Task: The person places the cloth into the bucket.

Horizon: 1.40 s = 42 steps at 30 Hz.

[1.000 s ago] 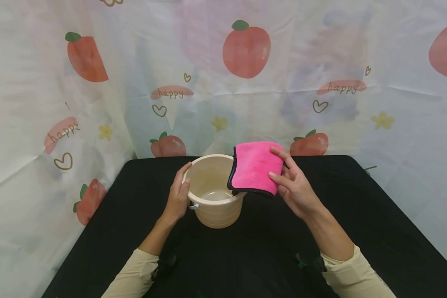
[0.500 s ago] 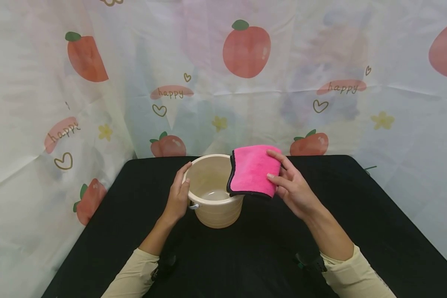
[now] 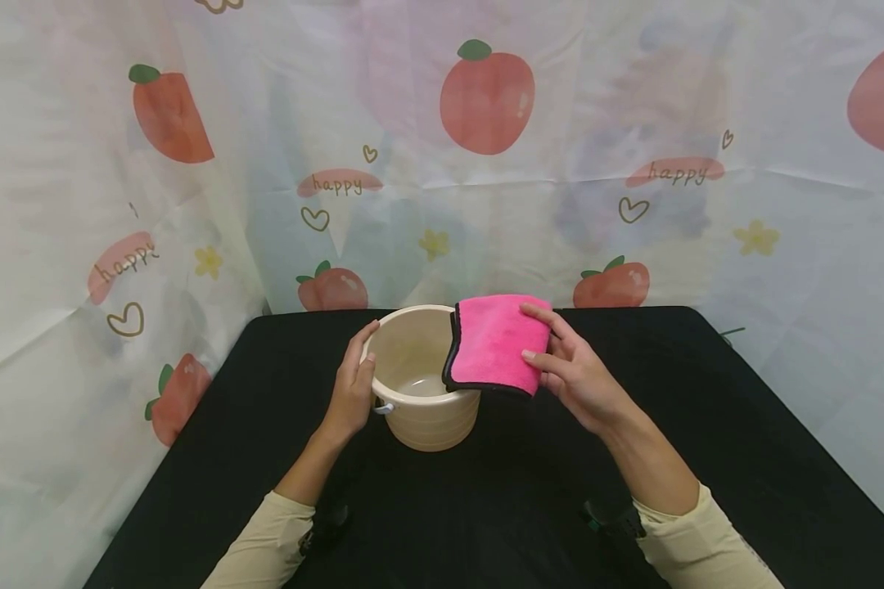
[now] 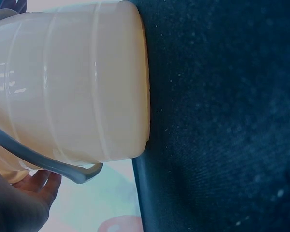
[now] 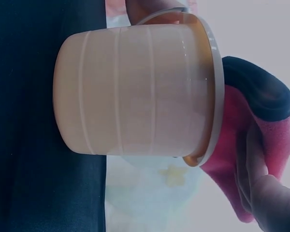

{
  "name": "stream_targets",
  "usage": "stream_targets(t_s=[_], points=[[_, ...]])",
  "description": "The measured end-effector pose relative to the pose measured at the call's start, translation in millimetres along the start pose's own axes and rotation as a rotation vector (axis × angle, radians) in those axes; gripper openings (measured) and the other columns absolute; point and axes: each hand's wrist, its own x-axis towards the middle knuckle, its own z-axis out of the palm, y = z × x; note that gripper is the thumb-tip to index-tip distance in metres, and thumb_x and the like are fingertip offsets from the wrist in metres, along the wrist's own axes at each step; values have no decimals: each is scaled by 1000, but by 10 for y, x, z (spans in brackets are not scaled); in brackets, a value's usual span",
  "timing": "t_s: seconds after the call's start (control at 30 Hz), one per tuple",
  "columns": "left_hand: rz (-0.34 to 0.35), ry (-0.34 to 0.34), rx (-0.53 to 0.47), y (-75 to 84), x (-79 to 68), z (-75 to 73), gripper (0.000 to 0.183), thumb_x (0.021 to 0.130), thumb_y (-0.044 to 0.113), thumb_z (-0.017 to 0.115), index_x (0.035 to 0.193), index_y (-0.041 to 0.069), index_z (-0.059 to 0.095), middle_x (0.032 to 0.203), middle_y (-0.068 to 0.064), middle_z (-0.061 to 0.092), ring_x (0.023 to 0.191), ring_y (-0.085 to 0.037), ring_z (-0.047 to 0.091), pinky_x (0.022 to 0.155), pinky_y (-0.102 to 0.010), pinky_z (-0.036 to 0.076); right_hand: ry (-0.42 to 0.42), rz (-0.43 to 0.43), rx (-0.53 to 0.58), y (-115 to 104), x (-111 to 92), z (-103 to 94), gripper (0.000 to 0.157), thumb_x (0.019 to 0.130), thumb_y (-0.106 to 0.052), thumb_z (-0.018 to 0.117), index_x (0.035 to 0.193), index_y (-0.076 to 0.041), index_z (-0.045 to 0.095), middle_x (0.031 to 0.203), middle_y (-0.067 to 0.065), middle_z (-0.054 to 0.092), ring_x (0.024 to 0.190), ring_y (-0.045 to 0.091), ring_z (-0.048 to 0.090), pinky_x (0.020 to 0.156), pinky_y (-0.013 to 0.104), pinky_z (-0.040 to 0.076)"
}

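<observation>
One bucket stands upright on the table, its rim gripped at left by the left hand. The right hand pinches a folded cloth above the right side; contact there cannot be confirmed.

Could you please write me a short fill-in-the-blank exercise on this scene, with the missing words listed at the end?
1. The right hand holds a cloth whose main colour is bright ____.
2. The left hand holds the bucket by its ____, the edge round its open top.
3. In the head view, the tabletop under the bucket is coloured ____.
4. The word printed repeatedly on the backdrop is "____".

Missing words: pink; rim; black; happy.
</observation>
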Motion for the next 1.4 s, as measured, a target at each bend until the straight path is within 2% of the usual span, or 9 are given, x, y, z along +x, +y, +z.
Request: stream_targets(t_s=[0.1,0.27,0.47,0.53,0.67,0.83,0.93,1.1,1.4], points=[[9,-1,-1,-86,-1,-1,52,106,9,37,156,-2,36,159,-21,37,143,-36,38,114,-57,30,22,18,-39,18,1,-6,65,104,3,53,161,-8,25,154,16,29,130,30,42,91,35,55],[23,-2,-5,-131,-4,-8,51,107,14,38,157,4,39,159,-15,39,143,-32,38,114,-55,30,65,44,-89,30,1,2,63,103,1,56,160,-7,29,154,16,30,128,31,44,91,34,55],[2,4,2,-100,9,4,52,105,7,37,156,-3,36,159,-22,37,144,-36,37,114,-56,29,133,55,-126,34,4,28,62,103,-1,59,158,-7,33,154,17,33,129,33,44,90,35,56],[0,4,-4,-45,12,3,51,105,4,36,155,-7,35,158,-26,36,143,-40,36,114,-58,28,163,58,-147,41,7,39,61,102,-2,60,157,-7,33,152,18,36,127,33,46,89,35,56],[5,-5,-7,185,-4,-17,50,104,2,35,152,-13,35,156,-32,35,142,-45,36,113,-58,30,201,62,-180,58,10,58,59,102,-4,61,154,-6,32,145,21,40,119,30,53,89,35,56],[12,-16,7,319,-19,-33,50,103,2,34,150,-15,35,154,-34,35,140,-47,37,112,-58,32,144,39,-156,56,0,70,60,103,-4,59,155,-6,29,146,21,38,120,30,52,89,34,56],[1,-14,-4,247,-12,-23,50,103,0,35,151,-15,35,155,-34,35,140,-47,37,112,-60,31,77,23,-116,50,-6,71,63,103,-2,56,158,-6,27,152,19,33,127,33,46,92,35,55],[-5,-4,-9,-21,9,4,51,105,2,36,154,-9,34,158,-29,34,142,-43,36,112,-61,30,14,15,-114,57,-3,60,67,102,3,55,161,-7,24,157,19,28,132,35,41,96,35,52],[30,-5,-5,-134,5,-9,50,107,12,38,157,3,39,159,-16,38,144,-32,37,114,-55,29,68,1,-202,115,20,48,64,102,0,61,158,-8,32,155,19,35,131,34,47,96,35,52]])
